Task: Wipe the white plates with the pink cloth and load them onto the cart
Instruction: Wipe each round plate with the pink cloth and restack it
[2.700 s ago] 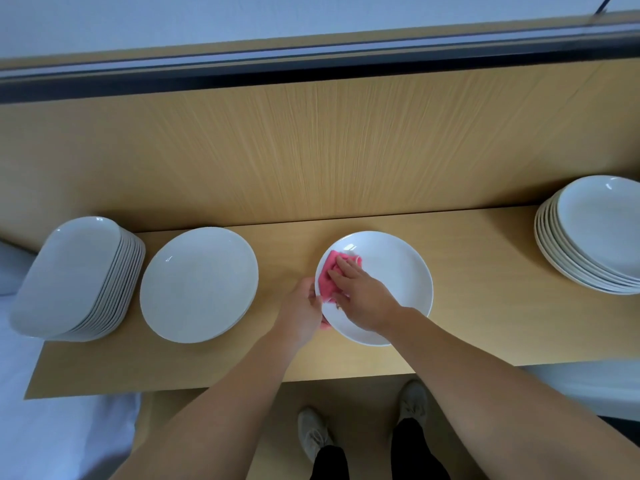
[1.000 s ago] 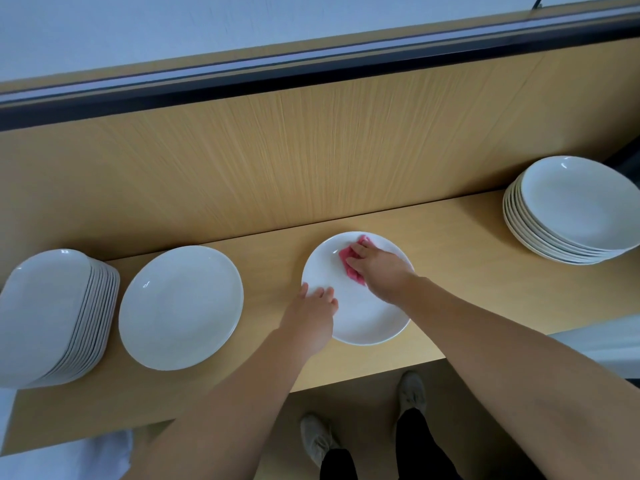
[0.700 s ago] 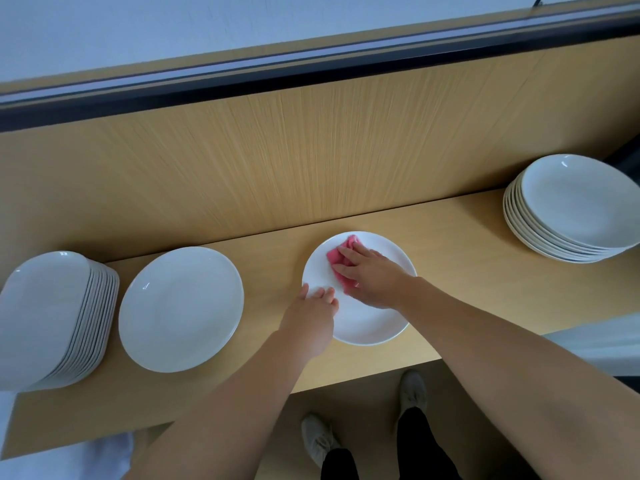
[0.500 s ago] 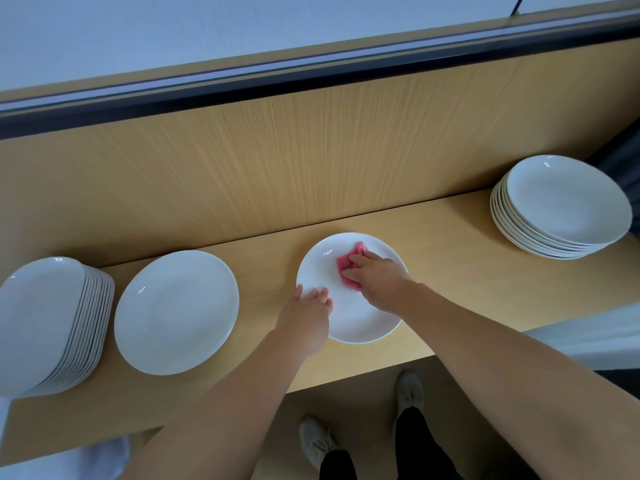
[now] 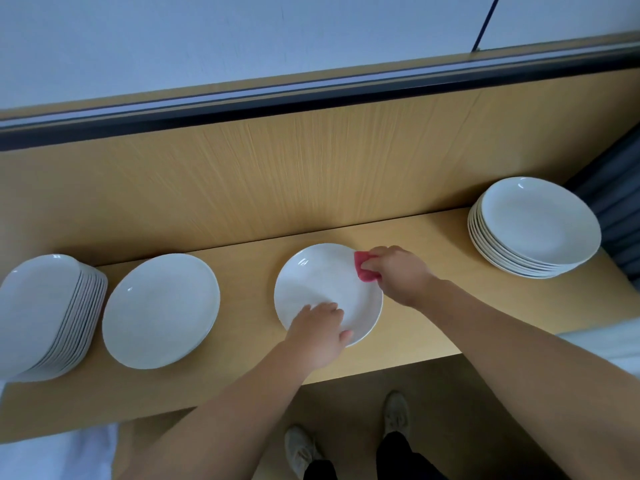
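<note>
Bare forearms (image 5: pixel 502 341), black trousers (image 5: pixel 398 459), pale grey sneakers (image 5: pixel 396 412).

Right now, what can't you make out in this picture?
Head view only:
1. Cart: out of frame.
2. Pink cloth: mostly covered by the right hand.
3. Middle plate: near rim under the left hand.
4. Leftmost plate stack: cut by the left edge.
</note>
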Tool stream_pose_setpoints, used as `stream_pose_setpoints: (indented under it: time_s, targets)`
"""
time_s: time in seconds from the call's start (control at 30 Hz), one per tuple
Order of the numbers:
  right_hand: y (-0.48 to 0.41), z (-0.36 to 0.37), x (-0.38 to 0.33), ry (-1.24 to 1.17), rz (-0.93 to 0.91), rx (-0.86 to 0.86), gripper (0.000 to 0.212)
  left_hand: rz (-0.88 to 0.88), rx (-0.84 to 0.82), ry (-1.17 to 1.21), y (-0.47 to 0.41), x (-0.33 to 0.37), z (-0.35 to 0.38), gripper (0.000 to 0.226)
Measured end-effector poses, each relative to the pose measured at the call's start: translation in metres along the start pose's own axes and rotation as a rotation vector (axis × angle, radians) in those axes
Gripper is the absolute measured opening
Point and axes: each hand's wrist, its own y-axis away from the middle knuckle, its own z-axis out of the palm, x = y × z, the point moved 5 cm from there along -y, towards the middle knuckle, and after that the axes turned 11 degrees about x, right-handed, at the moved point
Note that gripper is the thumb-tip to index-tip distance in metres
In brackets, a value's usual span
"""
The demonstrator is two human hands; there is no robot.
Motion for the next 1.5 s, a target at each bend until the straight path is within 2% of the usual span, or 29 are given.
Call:
stream_pose_setpoints:
  time_s: [0.3,0.57,0.67,0.83,1.07,1.3,1.43,1.5]
  targets:
    - [0.003,-0.010,0.019,-0.035,-0.052,0.107,0.031,-0.096,-0.100,-0.123,-0.016,0.035,0.029,0.067]
    - [0.004,-0.021,0.032,-0.094,-0.054,0.182,0.033,-0.073,-0.175,-0.241,-0.013,0.046,0.029,0.068]
    - [0.004,-0.032,0.031,-0.162,-0.047,0.207,0.032,-0.073,-0.126,-0.166,-0.012,0.046,0.016,0.061]
    - [0.003,-0.052,0.024,-0.227,-0.046,0.228,0.034,-0.178,-0.021,-0.035,-0.002,0.040,-0.016,0.053]
    - [0.002,-0.083,0.012,-0.255,-0.079,0.309,0.038,-0.309,0.153,0.160,0.012,0.039,-0.062,0.018]
    - [0.000,-0.109,0.003,-0.214,-0.122,0.359,0.037,-0.388,0.303,0.381,0.015,0.050,-0.098,0.028]
    - [0.001,-0.118,0.000,-0.254,-0.137,0.386,0.037,-0.511,0.386,0.555,0.014,0.039,-0.104,0.016]
    - [0.001,-0.117,-0.005,-0.295,-0.142,0.388,0.035,-0.561,0.432,0.620,0.014,0.027,-0.107,0.018]
